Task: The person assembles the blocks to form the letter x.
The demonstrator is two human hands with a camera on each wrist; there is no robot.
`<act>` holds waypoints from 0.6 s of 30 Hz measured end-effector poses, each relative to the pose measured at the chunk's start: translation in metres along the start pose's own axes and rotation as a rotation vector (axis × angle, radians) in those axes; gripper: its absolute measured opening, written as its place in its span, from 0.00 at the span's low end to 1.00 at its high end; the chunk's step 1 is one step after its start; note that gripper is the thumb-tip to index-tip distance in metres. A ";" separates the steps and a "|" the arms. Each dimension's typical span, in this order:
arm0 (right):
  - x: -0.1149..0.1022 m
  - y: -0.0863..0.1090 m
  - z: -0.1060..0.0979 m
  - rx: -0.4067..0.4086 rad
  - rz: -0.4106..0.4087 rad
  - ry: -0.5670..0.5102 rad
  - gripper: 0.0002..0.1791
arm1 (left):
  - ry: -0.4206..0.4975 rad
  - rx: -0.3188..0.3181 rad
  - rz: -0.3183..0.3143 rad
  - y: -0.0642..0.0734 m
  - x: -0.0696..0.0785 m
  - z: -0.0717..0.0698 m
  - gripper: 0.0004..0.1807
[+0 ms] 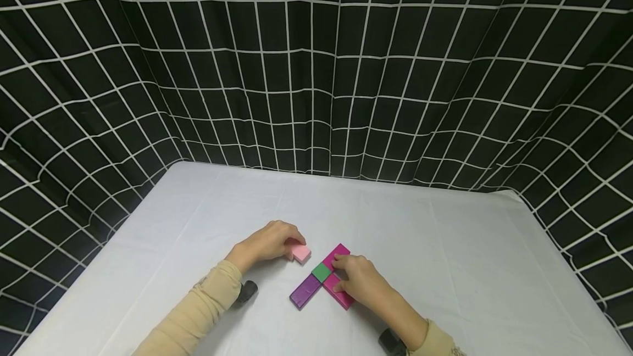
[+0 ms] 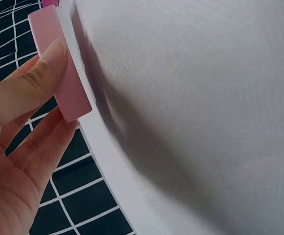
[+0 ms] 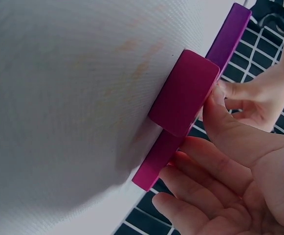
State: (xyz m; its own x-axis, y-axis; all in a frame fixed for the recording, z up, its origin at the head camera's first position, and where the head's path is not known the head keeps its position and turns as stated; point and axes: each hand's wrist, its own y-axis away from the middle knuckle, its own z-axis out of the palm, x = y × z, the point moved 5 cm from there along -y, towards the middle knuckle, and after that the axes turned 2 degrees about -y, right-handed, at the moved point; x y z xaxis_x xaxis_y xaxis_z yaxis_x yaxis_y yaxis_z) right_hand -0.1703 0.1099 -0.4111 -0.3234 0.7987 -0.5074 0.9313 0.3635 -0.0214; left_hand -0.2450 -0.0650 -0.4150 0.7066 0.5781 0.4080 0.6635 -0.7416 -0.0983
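Observation:
My left hand pinches a pink block at the left of the group; in the left wrist view its thumb lies across the long pink face. A green square block sits at the middle of the group. From it a purple block extends toward the near left, one magenta block toward the far right and a second magenta block toward the near right. My right hand touches the near magenta block with its thumb, while its loosely bent fingers rest at the far magenta block.
White cloth covers the table beneath the blocks. A black curtain with a white grid surrounds its back and sides. Dark wrist-worn devices, such as the one by the left sleeve, stick out close above the cloth.

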 end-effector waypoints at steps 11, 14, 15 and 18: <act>0.000 0.000 -0.001 -0.003 0.006 -0.004 0.25 | 0.011 -0.017 0.025 -0.003 0.005 0.005 0.16; 0.000 -0.001 -0.001 -0.005 0.002 -0.007 0.25 | 0.009 -0.018 0.028 -0.004 0.006 0.006 0.16; 0.000 -0.001 -0.001 -0.007 0.002 -0.007 0.25 | 0.009 -0.018 0.028 -0.004 0.006 0.007 0.16; 0.000 -0.001 0.000 -0.011 0.004 -0.009 0.25 | 0.009 -0.019 0.030 -0.004 0.007 0.007 0.17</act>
State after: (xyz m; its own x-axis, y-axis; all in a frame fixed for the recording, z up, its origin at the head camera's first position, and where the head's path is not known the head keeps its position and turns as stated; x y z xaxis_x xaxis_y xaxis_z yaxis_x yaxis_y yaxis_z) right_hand -0.1716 0.1099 -0.4111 -0.3185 0.7959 -0.5149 0.9306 0.3659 -0.0100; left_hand -0.2413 -0.0554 -0.4178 0.7236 0.5530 0.4129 0.6376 -0.7647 -0.0933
